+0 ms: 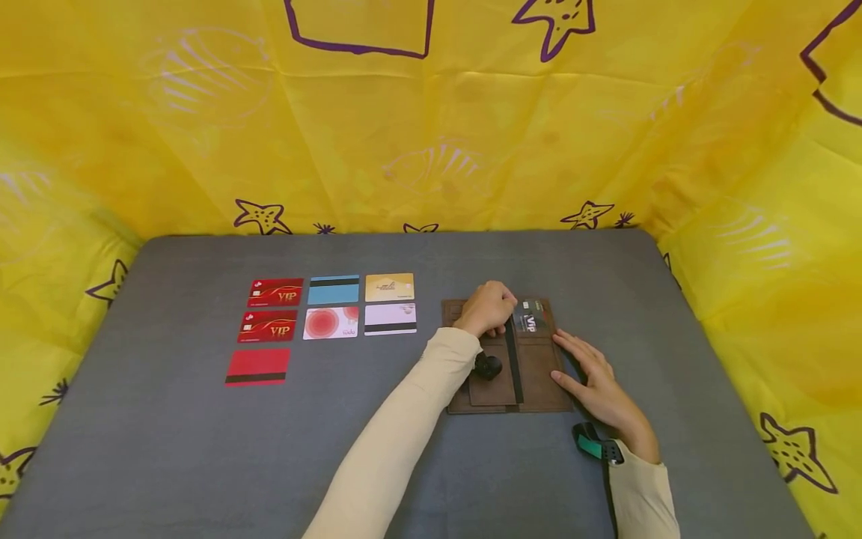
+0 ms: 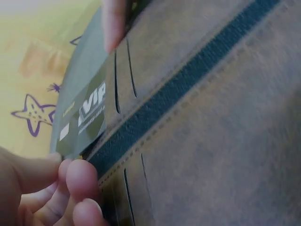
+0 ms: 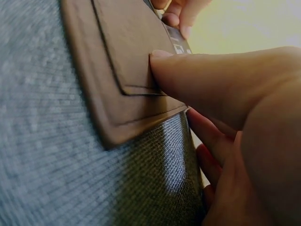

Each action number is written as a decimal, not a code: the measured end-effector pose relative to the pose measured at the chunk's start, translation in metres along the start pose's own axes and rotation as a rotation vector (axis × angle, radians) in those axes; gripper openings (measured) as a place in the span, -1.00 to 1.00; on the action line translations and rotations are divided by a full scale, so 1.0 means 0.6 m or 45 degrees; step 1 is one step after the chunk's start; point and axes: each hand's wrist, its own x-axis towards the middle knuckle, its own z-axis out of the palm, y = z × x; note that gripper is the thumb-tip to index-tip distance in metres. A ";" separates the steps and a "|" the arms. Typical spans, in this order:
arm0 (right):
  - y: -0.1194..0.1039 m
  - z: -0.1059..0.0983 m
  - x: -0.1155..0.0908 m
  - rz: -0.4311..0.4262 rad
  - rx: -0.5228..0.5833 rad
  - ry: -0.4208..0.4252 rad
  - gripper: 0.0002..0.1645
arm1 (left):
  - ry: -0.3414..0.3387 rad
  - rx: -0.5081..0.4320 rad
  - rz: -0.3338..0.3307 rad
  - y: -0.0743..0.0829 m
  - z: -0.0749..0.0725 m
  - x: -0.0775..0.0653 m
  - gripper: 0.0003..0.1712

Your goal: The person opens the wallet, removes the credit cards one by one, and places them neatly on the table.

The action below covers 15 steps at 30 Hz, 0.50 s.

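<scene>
A brown wallet [image 1: 539, 374] lies opened flat on the grey table, a dark elastic band [image 1: 515, 367] running down its middle. From a slot at its upper right, a dark VIP card [image 1: 530, 317] sticks out partway. My left hand [image 1: 486, 308] reaches over the wallet's left half and pinches that card near its corner; the left wrist view shows thumb and fingertips at the card's edge [image 2: 70, 136]. At the wallet's right side, my right hand [image 1: 599, 385] rests with extended fingers along the edge. Its thumb [image 3: 188, 70] presses on the leather in the right wrist view.
Several cards lie in rows to the left: red VIP cards [image 1: 274, 293], a red striped card [image 1: 257, 367], a blue card [image 1: 334, 290], a gold card [image 1: 389, 287], a pink-circle card [image 1: 331, 323] and a lilac card [image 1: 390, 319]. Yellow patterned cloth [image 1: 431, 150] surrounds the table.
</scene>
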 end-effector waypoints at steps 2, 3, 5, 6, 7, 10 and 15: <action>0.001 0.002 0.001 -0.005 0.001 -0.001 -0.28 | 0.038 -0.073 -0.024 -0.003 -0.002 0.001 -0.65; 0.001 0.002 0.001 -0.007 -0.001 -0.001 -0.29 | 0.056 -0.108 -0.034 -0.005 -0.003 0.001 -0.65; 0.002 0.003 0.002 -0.005 -0.007 0.006 -0.30 | 0.085 -0.170 -0.047 -0.006 -0.003 0.004 -0.65; 0.003 0.003 0.002 -0.004 -0.010 0.010 -0.30 | 0.098 -0.195 -0.047 -0.007 -0.003 0.004 -0.65; 0.003 0.003 0.002 -0.003 -0.013 0.013 -0.30 | 0.107 -0.224 -0.050 -0.007 -0.003 0.005 -0.66; 0.003 0.003 0.002 -0.012 -0.012 0.016 -0.31 | 0.150 -0.308 -0.042 -0.010 -0.001 0.008 -0.67; 0.005 0.002 0.001 -0.045 -0.013 0.015 -0.31 | 0.281 -0.443 0.044 -0.018 -0.002 0.005 -0.78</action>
